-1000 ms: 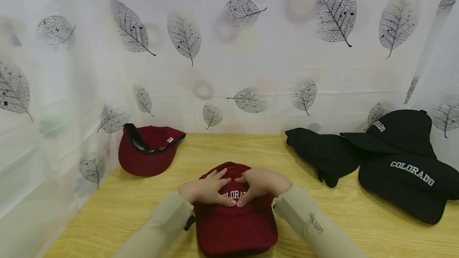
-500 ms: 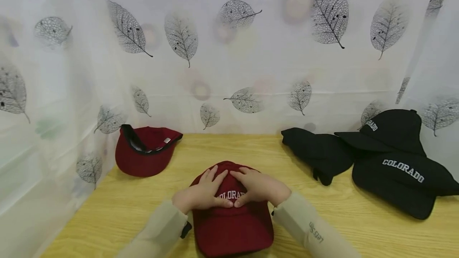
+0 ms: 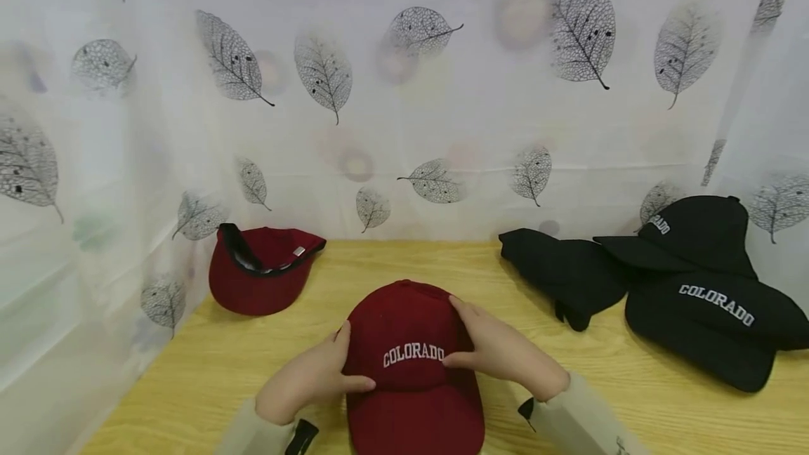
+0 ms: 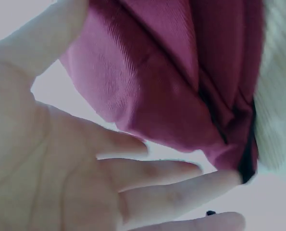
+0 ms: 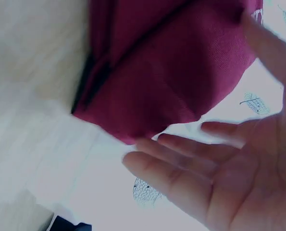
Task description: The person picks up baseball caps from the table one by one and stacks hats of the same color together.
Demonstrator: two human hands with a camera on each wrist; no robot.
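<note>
A dark red cap (image 3: 411, 371) with COLORADO across its front lies brim toward the person at the near middle of the table. The left hand (image 3: 316, 378) is at its left side, thumb on the front. On the other side is the right hand (image 3: 499, 350), thumb by the last letters. In the left wrist view the left hand (image 4: 75, 168) has spread fingers beside the red fabric (image 4: 147, 91). The right wrist view has the right hand (image 5: 243, 168) with fingers extended along the cap's edge (image 5: 147, 96).
Another red cap (image 3: 259, 293) lies with its inside showing at the back left. Several black caps (image 3: 695, 328) overlap at the right. The wooden table (image 3: 404, 258) ends at a white curtain (image 3: 392, 118) with leaf prints.
Both hands have moved apart from the cap's front to its left and right sides, uncovering the lettering. The view has shifted slightly.
</note>
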